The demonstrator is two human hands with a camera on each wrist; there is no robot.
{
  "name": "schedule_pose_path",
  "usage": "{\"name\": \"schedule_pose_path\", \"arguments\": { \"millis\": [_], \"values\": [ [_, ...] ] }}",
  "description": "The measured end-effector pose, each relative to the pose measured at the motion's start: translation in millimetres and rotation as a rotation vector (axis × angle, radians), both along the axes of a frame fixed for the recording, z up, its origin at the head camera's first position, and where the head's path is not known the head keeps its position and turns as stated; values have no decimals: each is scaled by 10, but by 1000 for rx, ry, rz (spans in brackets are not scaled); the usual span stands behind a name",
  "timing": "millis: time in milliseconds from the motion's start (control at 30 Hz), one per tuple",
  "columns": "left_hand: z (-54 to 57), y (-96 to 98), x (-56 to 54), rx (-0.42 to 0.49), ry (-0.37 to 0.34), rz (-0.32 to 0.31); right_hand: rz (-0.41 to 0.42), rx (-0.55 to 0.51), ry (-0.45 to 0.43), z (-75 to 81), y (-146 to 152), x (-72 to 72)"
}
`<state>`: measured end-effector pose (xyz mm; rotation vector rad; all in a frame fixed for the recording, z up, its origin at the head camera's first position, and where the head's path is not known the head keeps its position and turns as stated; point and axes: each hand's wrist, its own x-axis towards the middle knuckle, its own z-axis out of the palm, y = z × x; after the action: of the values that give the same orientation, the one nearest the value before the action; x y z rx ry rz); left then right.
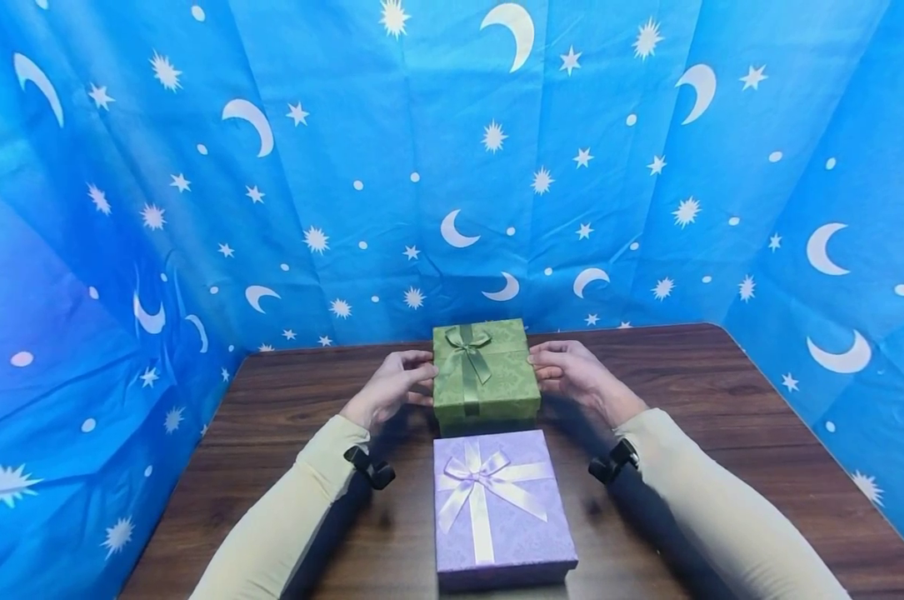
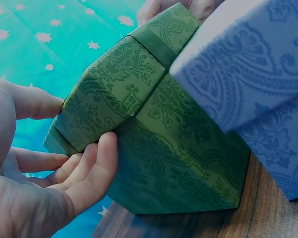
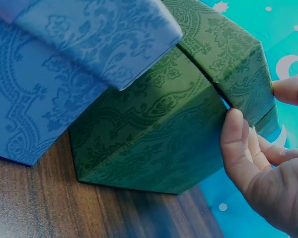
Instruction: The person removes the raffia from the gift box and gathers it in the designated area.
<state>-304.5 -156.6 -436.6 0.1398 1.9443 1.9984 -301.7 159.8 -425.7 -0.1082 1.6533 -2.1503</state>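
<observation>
A green gift box (image 3: 149, 129) with a patterned surface stands at the far middle of the table. Its lid (image 1: 507, 375) carries a green ribbon bow (image 1: 468, 346). My left hand (image 1: 387, 387) grips the lid's left side, with fingertips at its lower edge in the left wrist view. On the opposite side my right hand (image 1: 582, 379) pinches the lid between thumb and fingers. A thin gap shows under the lid edge near the right fingertips. Nearer to me, a purple gift box (image 1: 522, 542) with a pale ribbon bow (image 1: 481, 477) sits closed, untouched by either hand.
The dark wooden table (image 1: 294, 392) ends just behind the green box. Blue cloth (image 1: 392, 108) with moons and stars hangs at the back and both sides. Black wrist cameras (image 1: 369, 468) sit on both forearms, either side of the purple box.
</observation>
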Motion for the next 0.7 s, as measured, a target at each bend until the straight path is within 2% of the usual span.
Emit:
{"name": "schedule_pose_path", "arguments": {
  "millis": [567, 700],
  "values": [
    [130, 10, 10, 52, 13, -1, -1, 28, 49, 102, 24, -5],
    [171, 17, 30, 65, 40, 8, -14, 36, 62, 135, 32, 0]
  ]
}}
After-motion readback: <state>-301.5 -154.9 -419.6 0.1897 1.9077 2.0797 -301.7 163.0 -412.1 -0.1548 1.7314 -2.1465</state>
